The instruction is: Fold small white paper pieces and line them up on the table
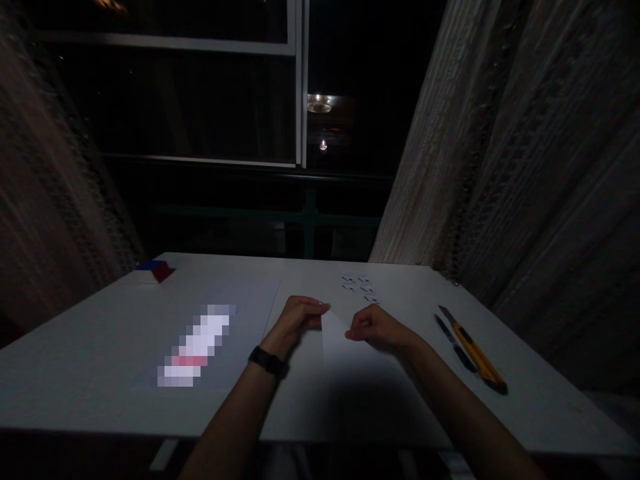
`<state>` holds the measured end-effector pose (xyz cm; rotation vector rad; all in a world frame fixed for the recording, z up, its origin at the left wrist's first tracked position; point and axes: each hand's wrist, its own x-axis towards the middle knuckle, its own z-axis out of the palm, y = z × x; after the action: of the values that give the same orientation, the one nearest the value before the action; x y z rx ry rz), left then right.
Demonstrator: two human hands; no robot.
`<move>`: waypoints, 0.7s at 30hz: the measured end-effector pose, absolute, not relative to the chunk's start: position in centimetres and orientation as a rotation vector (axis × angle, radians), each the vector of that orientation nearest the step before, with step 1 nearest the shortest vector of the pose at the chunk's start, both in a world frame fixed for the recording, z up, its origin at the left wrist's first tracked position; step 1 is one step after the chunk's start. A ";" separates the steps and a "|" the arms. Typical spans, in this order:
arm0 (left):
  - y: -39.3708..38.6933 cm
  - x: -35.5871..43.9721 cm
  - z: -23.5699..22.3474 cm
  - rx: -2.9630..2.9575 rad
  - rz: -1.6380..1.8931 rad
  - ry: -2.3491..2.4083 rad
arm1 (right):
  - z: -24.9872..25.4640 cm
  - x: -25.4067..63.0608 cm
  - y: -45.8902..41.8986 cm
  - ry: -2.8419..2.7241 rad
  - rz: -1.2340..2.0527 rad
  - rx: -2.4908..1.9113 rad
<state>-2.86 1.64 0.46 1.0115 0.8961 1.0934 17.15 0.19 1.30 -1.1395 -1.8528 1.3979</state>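
A white sheet of paper (350, 360) is in front of me, its far end narrowing to a tip. My left hand (299, 317), with a dark watch (269, 361) on the wrist, pinches that tip between thumb and fingers. On the paper's right edge, my right hand (376, 325) is closed in a pinch. Beyond the hands lie several small white pieces with dark marks (361, 287). To the right, a pen (454, 341) rests beside a yellow utility knife (477, 353) whose blade is out.
Another pale sheet (260, 307) lies on the left, with a pixelated bright patch (200, 347) over it. A blue, white and red cube (154, 271) sits at the white table's (75, 373) far left corner. Curtains (425, 147) flank a dark window behind.
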 end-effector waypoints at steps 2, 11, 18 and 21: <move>2.2 -3.3 0.2 0.952 1.126 0.904 | 1.2 17.4 -0.1 -1.851 1.417 -1.150; 1.0 -2.3 0.7 1.031 1.010 0.784 | 1.1 17.4 0.0 -1.821 1.373 -1.177; 1.0 -1.1 -0.7 1.054 1.153 0.825 | -0.4 17.0 0.7 -1.699 1.319 -1.169; 1.0 -1.4 -0.6 1.008 1.201 0.812 | -1.3 17.0 0.7 -1.629 1.314 -1.129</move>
<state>-1.41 1.03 -0.63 1.0080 0.8124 1.2005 17.00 0.74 -1.28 -1.1285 -1.6294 1.3135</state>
